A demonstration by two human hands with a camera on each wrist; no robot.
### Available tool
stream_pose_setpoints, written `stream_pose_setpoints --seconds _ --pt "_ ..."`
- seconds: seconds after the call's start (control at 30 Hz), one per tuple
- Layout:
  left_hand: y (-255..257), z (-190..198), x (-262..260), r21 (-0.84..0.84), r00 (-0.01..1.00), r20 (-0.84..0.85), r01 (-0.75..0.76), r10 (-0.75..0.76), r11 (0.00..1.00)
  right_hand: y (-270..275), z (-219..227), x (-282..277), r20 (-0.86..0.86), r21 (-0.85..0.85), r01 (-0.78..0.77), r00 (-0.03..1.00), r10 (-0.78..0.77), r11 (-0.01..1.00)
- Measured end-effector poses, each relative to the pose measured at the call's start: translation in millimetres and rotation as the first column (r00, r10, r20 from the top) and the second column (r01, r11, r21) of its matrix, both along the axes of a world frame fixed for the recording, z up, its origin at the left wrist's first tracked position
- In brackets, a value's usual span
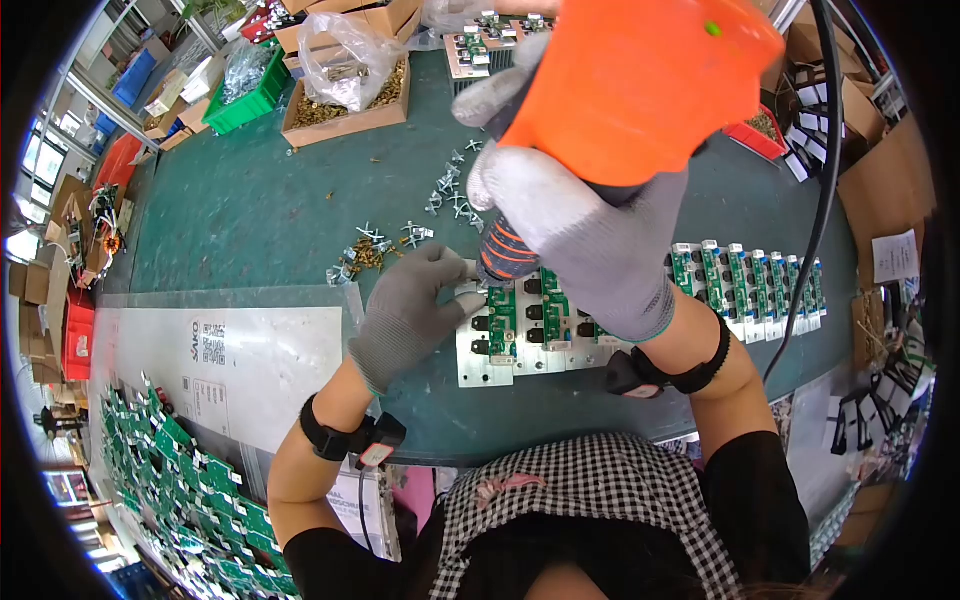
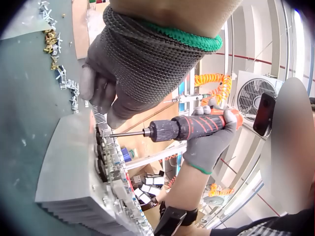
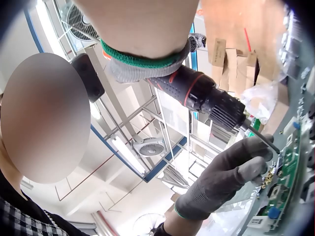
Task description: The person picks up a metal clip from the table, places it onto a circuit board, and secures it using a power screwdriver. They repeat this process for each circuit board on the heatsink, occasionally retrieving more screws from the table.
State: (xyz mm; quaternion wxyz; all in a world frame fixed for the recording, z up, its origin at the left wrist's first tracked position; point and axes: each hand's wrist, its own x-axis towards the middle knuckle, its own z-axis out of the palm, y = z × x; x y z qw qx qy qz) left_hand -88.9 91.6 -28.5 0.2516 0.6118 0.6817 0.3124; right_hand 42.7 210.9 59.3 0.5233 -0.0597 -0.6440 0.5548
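Orange and black, the power driver (image 1: 640,90) up high over the bench (image 1: 240,230), nose down, snug in the right hand (image 1: 600,235), with gloved fingers wrapped around the grip. Thin metal bit (image 2: 129,133) pointing at the far end of a green circuit board (image 1: 502,312), on a silver metal block (image 1: 486,373) near the front of the bench. Left hand (image 1: 410,315) low, right beside the bit's tip, half open, fingers loosely bent, thumb and first finger a little apart; too small to tell about any screw there.

Biggest worry, maybe: a slip of the bit, from a tilted driver or a poor fit in a screw head. After that, perhaps, a poked finger, so near the tip, or a long scratch on the green board. Glove cloth close to a turning bit: a possible snag. With too hard a push, maybe a cracked board. Also, with a careless bump, loose gold-coloured pieces (image 1: 368,255) and silver metal pieces (image 1: 455,190) perhaps scattered, even in among the boards.
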Motion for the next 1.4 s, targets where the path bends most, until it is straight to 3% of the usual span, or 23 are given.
stream_pose_setpoints --seconds 0.13,0.23,0.37,0.53,0.6,0.67,0.7,0.73,0.8,1.0,1.1,1.23,1.33,1.4 --pt "5.4 -8.5 -5.8 -0.093 0.999 0.042 0.014 -0.011 0.996 6.2 -0.5 -23.5 -0.163 0.261 0.254 0.962 -0.217 0.931" --pt "7.4 -11.6 -8.0 -0.111 0.998 0.058 0.018 -0.012 0.994 -7.5 23.9 -13.5 0.206 0.082 0.146 0.965 -0.16 0.986" --pt "8.2 -18.5 -9.6 -0.071 0.999 -0.001 0.033 -0.033 0.997 -6.1 12.6 -15.0 0.148 0.113 0.118 0.98 -0.134 0.987" --pt "6.0 -9.5 -13.1 -0.132 0.996 0.07 0.07 -0.061 0.989 -5.9 13.8 -15.4 0.129 0.162 0.143 0.978 -0.165 0.976" --pt "8.5 -7.7 -15.9 -0.094 0.992 -0.023 0.118 -0.12 0.989 -3.0 12.3 -12.9 0.112 0.16 0.139 0.981 -0.158 0.977" --pt "14.5 -5.8 -15.7 0.005 0.952 -0.239 0.199 -0.192 0.98 -1.1 10.3 -11.8 0.096 0.148 0.134 0.984 -0.15 0.98" --pt "16.8 -10.3 -11.5 -0.039 0.974 0.041 0.226 -0.224 0.973 -0.4 9.4 -11.5 0.091 0.14 0.13 0.985 -0.144 0.982" --pt "19.7 -19.5 -5.0 -0.074 0.92 0.319 0.264 -0.228 0.962 0.6 7.9 -11.2 0.087 0.135 0.13 0.986 -0.142 0.982" --pt "20.8 -35.4 -0.8 -0.108 0.808 0.556 0.302 -0.194 0.947 0.9 7.2 -10.5 0.087 0.128 0.126 0.987 -0.137 0.984" --pt "23.3 -46.8 -3.1 -0.14 0.812 0.551 0.314 -0.19 0.939 3.7 4.3 -9.6 0.102 0.125 0.125 0.985 -0.138 0.984" --pt "24.4 -46.8 -2.0 -0.075 0.868 0.427 0.313 -0.253 0.947 3.5 3.6 -8.9 0.107 0.119 0.125 0.985 -0.138 0.985" --pt "20.8 -23.4 -3.5 0.043 0.927 0.088 0.362 -0.365 0.931 4.5 2.8 -9.4 0.1 0.115 0.117 0.987 -0.128 0.986" --pt "13.0 -30.3 -15.7 0.119 0.969 -0.136 0.225 -0.208 0.967 3.3 3.4 -10.3 0.09 0.11 0.101 0.99 -0.111 0.989" --pt "7.5 -35.2 -17.2 0.121 0.978 -0.164 0.147 -0.126 0.982 4.4 3.2 -10.3 0.089 0.111 0.101 0.99 -0.111 0.989"
